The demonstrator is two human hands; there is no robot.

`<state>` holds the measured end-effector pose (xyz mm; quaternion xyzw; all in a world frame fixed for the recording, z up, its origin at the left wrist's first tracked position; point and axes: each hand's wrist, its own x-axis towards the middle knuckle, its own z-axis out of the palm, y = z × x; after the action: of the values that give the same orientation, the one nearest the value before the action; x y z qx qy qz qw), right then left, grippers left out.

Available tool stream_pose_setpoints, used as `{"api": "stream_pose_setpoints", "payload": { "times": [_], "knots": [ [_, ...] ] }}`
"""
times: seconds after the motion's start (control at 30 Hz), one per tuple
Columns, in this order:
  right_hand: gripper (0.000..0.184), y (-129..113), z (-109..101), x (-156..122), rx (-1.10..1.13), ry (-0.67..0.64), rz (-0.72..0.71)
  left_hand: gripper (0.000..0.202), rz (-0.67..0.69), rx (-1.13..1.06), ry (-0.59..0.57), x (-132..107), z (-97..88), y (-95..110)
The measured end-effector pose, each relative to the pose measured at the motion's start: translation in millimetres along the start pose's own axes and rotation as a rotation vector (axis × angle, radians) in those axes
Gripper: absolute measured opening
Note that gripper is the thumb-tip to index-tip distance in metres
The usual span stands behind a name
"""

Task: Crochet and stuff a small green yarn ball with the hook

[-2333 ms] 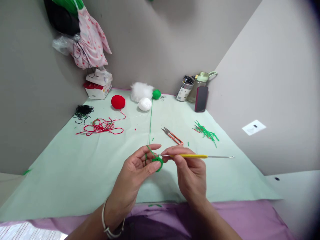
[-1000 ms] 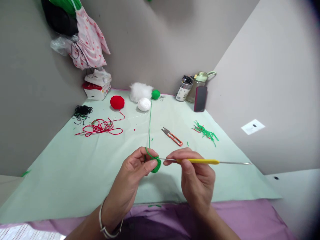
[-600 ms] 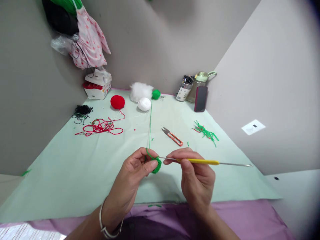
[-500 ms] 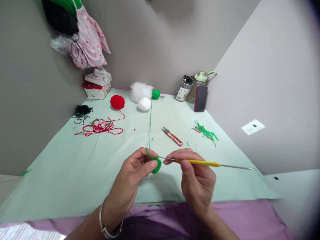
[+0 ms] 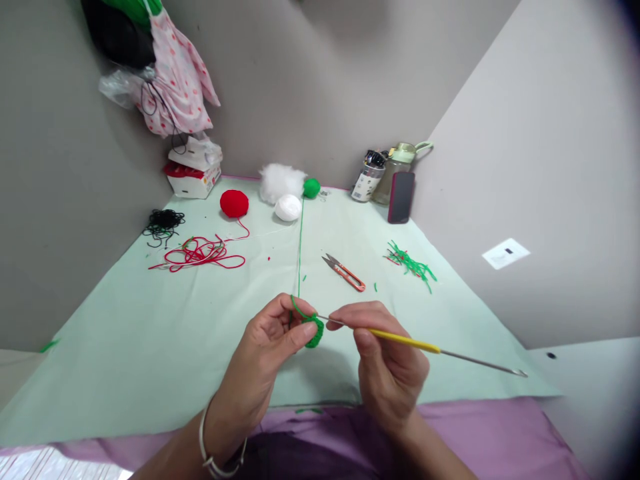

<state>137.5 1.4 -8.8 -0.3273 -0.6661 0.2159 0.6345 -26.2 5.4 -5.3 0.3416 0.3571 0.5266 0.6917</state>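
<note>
My left hand point(image 5: 275, 340) pinches a small green crochet piece point(image 5: 315, 335) between thumb and fingers. Green yarn point(image 5: 299, 260) loops over its index finger and runs back to a green yarn ball point(image 5: 312, 189) by the wall. In my right hand point(image 5: 387, 360) is a crochet hook point(image 5: 407, 341) with a yellow grip, held like a pen. Its thin left tip meets the top edge of the green piece; the exact stitch is too small to make out. The hook's other end points right and slightly down. Orange-handled thread snips point(image 5: 345, 272) lie beyond my hands.
A red yarn ball point(image 5: 234, 204), loose red yarn point(image 5: 203, 255) and black yarn point(image 5: 164, 223) lie left. White stuffing point(image 5: 281, 183) and a white ball point(image 5: 288, 208) sit at the back. A phone point(image 5: 401, 198) leans on a bottle point(image 5: 387, 180); green yarn scraps point(image 5: 411, 265) lie right.
The hook has tilted, its far right end dropping lower. My right hand has shifted slightly left and turned with it. My left hand holds the green piece in nearly the same place.
</note>
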Motion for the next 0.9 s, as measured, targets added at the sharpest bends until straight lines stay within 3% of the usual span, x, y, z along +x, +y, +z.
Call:
{"api": "stream_pose_setpoints", "payload": {
  "times": [0.3, 0.53, 0.7, 0.9],
  "knots": [
    [0.027, 0.9, -1.8, -2.1, -0.031, -0.012, 0.026, 0.010, -0.021, -0.055, -0.053, 0.3, 7.5, 4.2],
    [0.026, 4.9, 1.4, -0.7, -0.073, 0.060, -0.008, 0.028, -0.093, -0.040, -0.037, 0.6, 2.9, -0.1],
    [0.023, 5.9, 0.7, 2.4, -0.042, 0.055, 0.036, 0.028, -0.095, -0.045, -0.033, -0.3, 3.0, -0.5],
    [0.019, 4.0, 1.3, 3.5, 0.173, 0.004, 0.161, 0.058, -0.099, -0.092, -0.020, -2.0, 3.9, 5.6]
  ]
}}
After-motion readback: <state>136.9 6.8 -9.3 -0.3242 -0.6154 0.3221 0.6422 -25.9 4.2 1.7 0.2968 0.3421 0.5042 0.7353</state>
